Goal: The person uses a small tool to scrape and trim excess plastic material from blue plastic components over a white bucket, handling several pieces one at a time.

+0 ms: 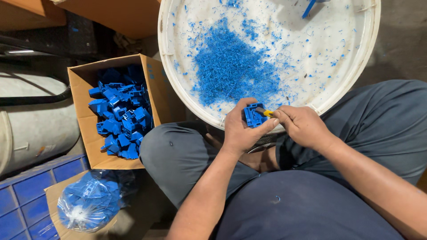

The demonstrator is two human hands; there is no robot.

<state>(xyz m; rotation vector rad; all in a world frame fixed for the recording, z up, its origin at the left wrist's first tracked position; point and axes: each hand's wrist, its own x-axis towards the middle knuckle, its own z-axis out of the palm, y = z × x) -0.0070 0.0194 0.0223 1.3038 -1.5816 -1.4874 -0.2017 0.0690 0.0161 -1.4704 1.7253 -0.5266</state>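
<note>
1. Hands, two, bare, worked above the person's lap at the near rim of a white round basin point(373, 40).
2. Left hand point(240, 129): grip clenched around a small blue plastic part point(252, 115), fingers wrapped behind it, thumb across its lower edge, open face turned up toward the camera.
3. Right hand point(302, 126): grip closed on a small knife with a yellow handle point(268, 113). Only a short length of the handle showed past the fingertips; the blade itself was too small to make out.
4. Relation of tool to part: the part lay just left of the right hand, touching or nearly touching the knife tip. The knife's long axis ran roughly level, from the right hand leftward into the part's right edge. Both hands met at this spot; the left carried the part, the right alone carried the tool.
5. Basin contents: a heap of blue shavings point(235, 66) near its middle, with loose flecks scattered to the rim. A blue stick-like piece point(308, 9) lay at the far rim.
6. Cardboard box point(84, 84), open, left of the person's left knee, holding a pile of like blue parts point(122, 118).
7. Clear plastic bag point(89, 202) of blue pieces, on flat cardboard nearer than the box.
8. Blue tiled surface point(26, 200) at the near left corner of the view.
</note>
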